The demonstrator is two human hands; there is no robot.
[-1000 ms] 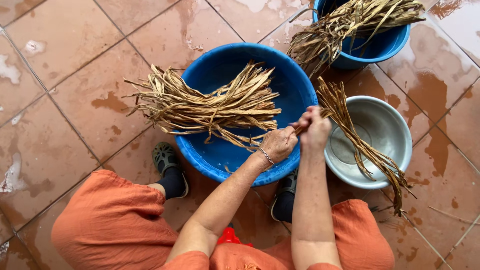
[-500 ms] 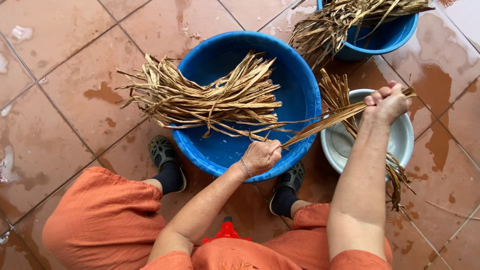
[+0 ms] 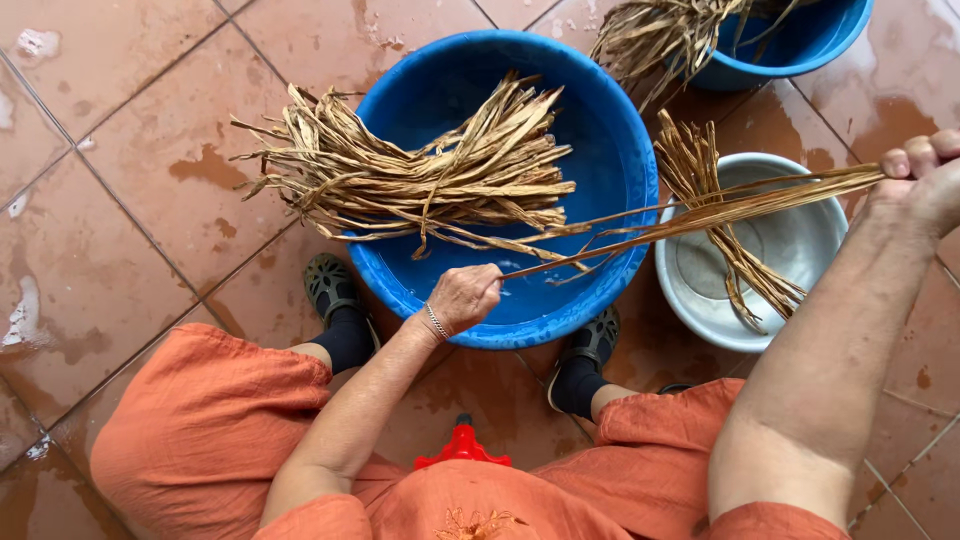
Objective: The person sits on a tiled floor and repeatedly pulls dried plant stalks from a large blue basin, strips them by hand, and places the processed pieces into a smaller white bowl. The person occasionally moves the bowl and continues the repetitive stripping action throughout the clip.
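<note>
Fingers of the left hand [image 3: 465, 297] are pinched together on the near end of a long dried tan leaf strip [image 3: 700, 215], while the fingers of the right hand [image 3: 925, 175] are curled shut around its far end at the right edge of view, so the strip is stretched taut between them, slanting above the rim of the large round blue plastic basin [image 3: 620, 130] and the smaller grey metal bowl [image 3: 810, 215]. Holding both ends apart keeps the strip straight and off the wet floor. A tied bundle of the same dried strips [image 3: 420, 180] lies across the blue basin, its ends hanging over the left rim (there is a little water in the bottom). A few more strips [image 3: 730, 240] rest across the grey bowl, and a second blue tub [image 3: 800, 40] at the top holds another bunch. The person sits low over the reddish tiled floor [image 3: 120, 150], feet on either side of the basin, which puts everything within arm's reach.
</note>
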